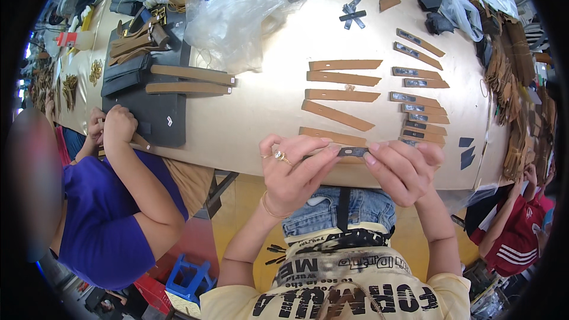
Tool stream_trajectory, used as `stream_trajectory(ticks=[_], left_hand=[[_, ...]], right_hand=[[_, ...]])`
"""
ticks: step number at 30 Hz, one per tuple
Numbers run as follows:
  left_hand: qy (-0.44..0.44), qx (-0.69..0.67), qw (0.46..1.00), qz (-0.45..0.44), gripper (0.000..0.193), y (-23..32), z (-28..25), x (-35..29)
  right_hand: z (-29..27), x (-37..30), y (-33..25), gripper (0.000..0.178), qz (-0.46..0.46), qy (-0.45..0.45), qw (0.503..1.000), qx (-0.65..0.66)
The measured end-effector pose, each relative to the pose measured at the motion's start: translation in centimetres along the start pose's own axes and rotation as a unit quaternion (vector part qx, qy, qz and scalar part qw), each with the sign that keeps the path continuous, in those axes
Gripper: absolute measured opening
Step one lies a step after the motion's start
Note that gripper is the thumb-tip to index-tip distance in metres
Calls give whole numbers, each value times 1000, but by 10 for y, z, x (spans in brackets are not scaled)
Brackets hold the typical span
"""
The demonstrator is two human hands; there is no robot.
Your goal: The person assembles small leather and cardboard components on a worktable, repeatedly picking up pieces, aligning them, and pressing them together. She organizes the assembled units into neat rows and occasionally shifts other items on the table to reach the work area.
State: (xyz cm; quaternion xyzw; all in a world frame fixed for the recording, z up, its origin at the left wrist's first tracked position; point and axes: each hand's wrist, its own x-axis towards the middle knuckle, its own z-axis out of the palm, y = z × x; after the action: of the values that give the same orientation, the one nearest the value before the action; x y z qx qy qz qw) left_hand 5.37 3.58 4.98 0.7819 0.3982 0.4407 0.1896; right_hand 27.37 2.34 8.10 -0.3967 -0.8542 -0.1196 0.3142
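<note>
My left hand (290,173) and right hand (406,169) pinch a dark slotted strip (354,152) between them.
It's at my fingertips, by the gold table's (267,121) near edge; tabletop shows between tan strips (342,95) ahead. Fingers cover its ends; what lies beneath is hard to discern.

I'm in a workshop: brown strips (345,64) lie in rows on a long table (269,121), with co-workers (112,219) alongside.
</note>
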Motion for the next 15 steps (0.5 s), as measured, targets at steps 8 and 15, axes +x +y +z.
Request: stream_trajectory(ticks=[8, 15], left_hand=[[-74, -224, 900, -368, 12, -3, -12, -21], [-28, -163, 887, -430, 10, -14, -5, -15]], right_hand=[[17, -9, -39, 20, 388, -98, 840, 366], [48, 3, -48, 26, 499, -88, 794, 336]])
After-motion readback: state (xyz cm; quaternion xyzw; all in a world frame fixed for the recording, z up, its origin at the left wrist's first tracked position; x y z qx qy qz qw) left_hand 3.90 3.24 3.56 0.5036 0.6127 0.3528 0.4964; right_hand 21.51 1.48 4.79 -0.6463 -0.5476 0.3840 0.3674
